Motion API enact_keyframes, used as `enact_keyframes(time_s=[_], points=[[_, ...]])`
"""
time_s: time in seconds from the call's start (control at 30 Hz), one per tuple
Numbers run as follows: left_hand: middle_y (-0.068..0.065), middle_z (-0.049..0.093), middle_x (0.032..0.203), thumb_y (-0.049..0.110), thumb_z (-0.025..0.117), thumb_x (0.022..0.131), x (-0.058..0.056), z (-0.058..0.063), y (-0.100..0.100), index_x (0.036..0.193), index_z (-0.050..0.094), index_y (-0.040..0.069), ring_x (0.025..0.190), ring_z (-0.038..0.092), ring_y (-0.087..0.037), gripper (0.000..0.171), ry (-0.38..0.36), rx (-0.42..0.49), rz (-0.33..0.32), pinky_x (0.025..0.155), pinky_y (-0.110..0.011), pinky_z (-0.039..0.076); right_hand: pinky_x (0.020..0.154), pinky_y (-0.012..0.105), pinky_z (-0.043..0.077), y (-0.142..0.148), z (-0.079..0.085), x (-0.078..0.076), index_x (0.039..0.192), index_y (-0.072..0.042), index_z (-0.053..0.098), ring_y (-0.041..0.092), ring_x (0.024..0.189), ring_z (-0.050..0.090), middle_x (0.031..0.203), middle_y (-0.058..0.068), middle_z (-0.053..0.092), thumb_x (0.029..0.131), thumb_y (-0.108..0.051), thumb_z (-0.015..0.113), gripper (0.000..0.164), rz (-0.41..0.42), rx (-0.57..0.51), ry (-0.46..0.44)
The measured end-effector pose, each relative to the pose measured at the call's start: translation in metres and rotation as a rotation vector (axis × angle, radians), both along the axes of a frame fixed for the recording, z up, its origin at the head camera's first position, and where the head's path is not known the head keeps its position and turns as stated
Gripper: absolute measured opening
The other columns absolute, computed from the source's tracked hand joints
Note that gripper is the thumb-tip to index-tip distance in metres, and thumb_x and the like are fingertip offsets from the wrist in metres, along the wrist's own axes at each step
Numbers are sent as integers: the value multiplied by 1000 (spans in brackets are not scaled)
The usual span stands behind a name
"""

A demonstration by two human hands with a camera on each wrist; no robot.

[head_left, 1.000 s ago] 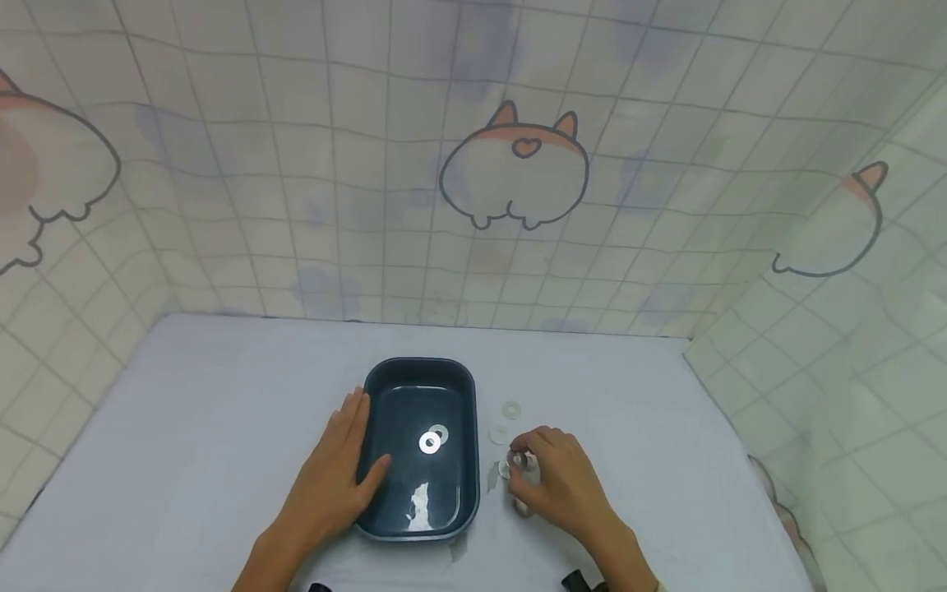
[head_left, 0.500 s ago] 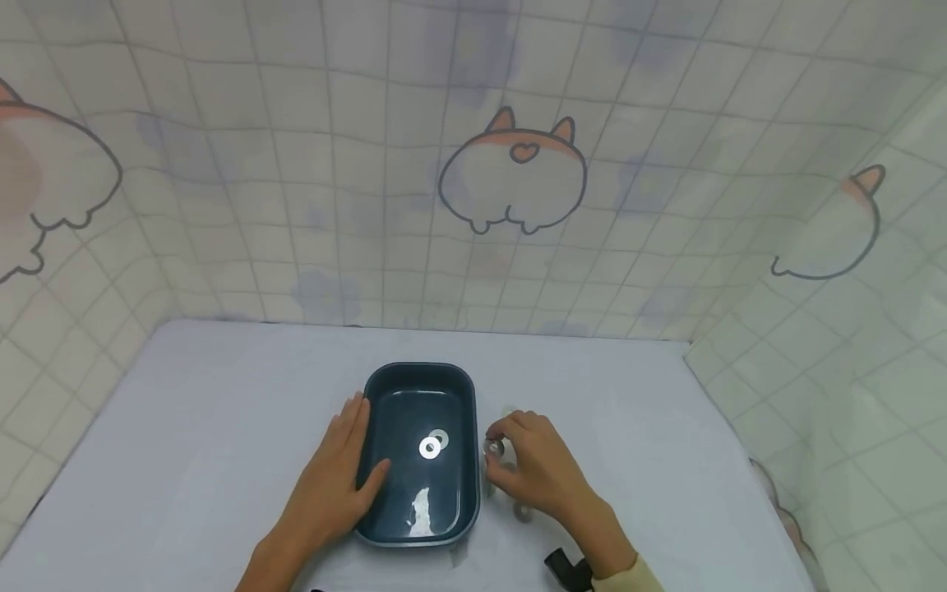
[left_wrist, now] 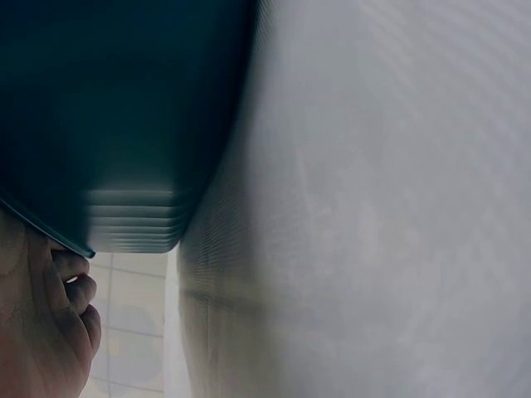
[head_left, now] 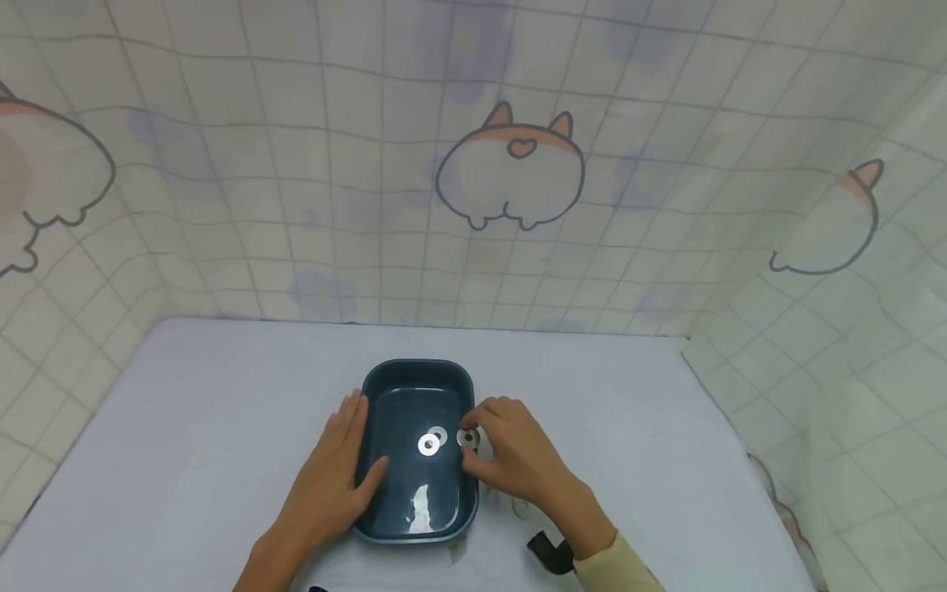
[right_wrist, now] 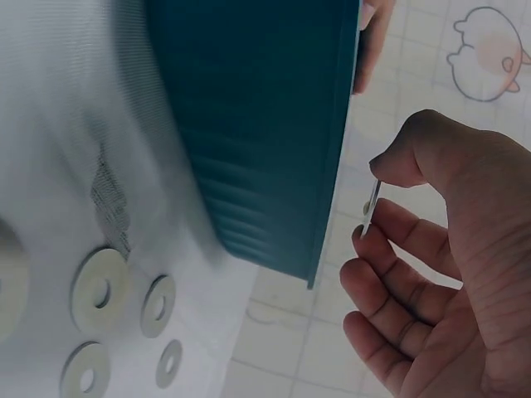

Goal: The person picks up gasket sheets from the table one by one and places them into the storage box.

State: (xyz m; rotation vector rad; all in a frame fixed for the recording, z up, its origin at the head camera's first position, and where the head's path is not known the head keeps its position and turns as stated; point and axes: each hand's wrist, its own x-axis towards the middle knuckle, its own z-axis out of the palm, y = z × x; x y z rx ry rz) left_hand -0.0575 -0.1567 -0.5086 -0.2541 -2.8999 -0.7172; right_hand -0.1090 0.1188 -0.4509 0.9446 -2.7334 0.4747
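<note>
My right hand (head_left: 518, 456) pinches a flat silver washer (head_left: 462, 439) between thumb and fingertips over the right rim of a dark teal tray (head_left: 414, 404). Seen edge-on in the right wrist view, that washer (right_wrist: 372, 204) is held higher than the tray's rim. Inside the tray two washers (head_left: 422, 446) lie partly overlapping. My left hand (head_left: 331, 475) rests along the tray's left side, fingers straight and thumb over the rim. Several more washers (right_wrist: 85, 292) lie on the white cloth right of the tray, mostly hidden behind my right hand in the head view.
A white cloth covers the table (head_left: 237, 395). Grid-patterned fabric with cartoon animals (head_left: 510, 177) hangs behind and at both sides. A black piece (head_left: 551, 552) sits at my right wrist, by the yellow sleeve (head_left: 617, 567).
My right hand has moved left from the washers on the cloth to the tray's right rim, carrying a washer. The left hand and the tray have stayed put.
</note>
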Motion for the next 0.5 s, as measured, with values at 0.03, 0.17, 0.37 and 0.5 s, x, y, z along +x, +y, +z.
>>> enact_keyframes(time_s=[0.03, 0.17, 0.37, 0.5], points=[[-14, 19, 179, 43, 65, 101, 0, 0, 0, 170, 16, 8, 165, 24, -36, 91, -1, 0, -1, 135, -34, 6, 93, 32, 59, -1, 1, -1, 106, -18, 76, 10, 93, 64, 100, -7, 74, 87, -27, 81, 21, 3, 3, -3], [-13, 16, 180, 43, 64, 102, -1, 0, 0, 171, 13, 9, 166, 21, -35, 92, -30, 4, -5, 132, -25, -3, 94, 32, 59, -5, 7, -3, 108, -17, 75, 11, 93, 63, 100, -6, 74, 88, -28, 80, 24, 14, 10, -8], [-13, 15, 180, 45, 62, 103, -1, 1, -1, 171, 12, 9, 167, 19, -35, 92, -50, 5, -11, 136, -32, 2, 91, 33, 58, -12, 15, -9, 109, -15, 76, 12, 91, 61, 99, -5, 73, 88, -27, 80, 24, 25, 2, -37], [-13, 16, 179, 44, 63, 103, -2, 0, 0, 171, 14, 8, 166, 21, -35, 91, -34, 7, -18, 133, -24, -4, 93, 33, 58, -16, 18, -14, 111, -16, 76, 12, 94, 62, 102, -5, 73, 90, -29, 78, 25, 25, 10, -94]])
